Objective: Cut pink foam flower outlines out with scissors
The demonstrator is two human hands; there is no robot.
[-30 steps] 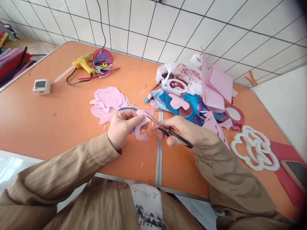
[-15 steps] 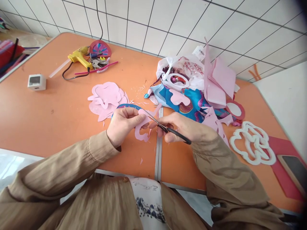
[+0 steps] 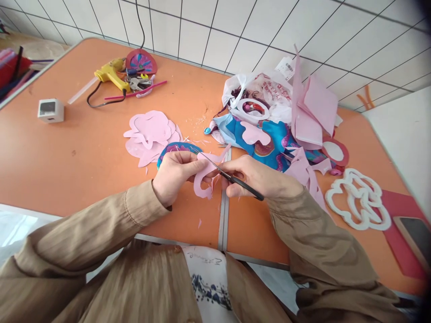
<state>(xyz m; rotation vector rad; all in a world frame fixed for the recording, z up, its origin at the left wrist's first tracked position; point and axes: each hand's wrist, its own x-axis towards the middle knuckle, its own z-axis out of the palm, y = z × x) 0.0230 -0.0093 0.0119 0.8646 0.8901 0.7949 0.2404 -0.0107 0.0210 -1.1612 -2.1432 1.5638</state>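
Note:
Near the middle of the table, my left hand (image 3: 177, 172) pinches a curved strip of pink felt (image 3: 202, 186) between thumb and fingers. My right hand (image 3: 257, 177) is closed around black-handled scissors (image 3: 243, 183). Their blades lie across the felt beside my left thumb, pointing up and left. Some fingertips are hidden behind the felt. Just beyond my left hand lies a round blue and purple piece (image 3: 178, 149), partly covered by the hand. A pile of cut pink felt shapes (image 3: 151, 130) rests to its upper left.
A yellow glue gun (image 3: 112, 76), keys (image 3: 137, 84) and a small white cube (image 3: 50, 110) sit at the left. Toward the back right are a white plastic bag (image 3: 274, 92), blue patterned fabric (image 3: 256, 152) and folded pink felt (image 3: 318, 105). White cloud-shaped outlines (image 3: 353, 220) and a phone (image 3: 415, 235) lie at right.
The scissors' handles have come closer together, and the felt strip has turned slightly in my left hand. My view has shifted a little.

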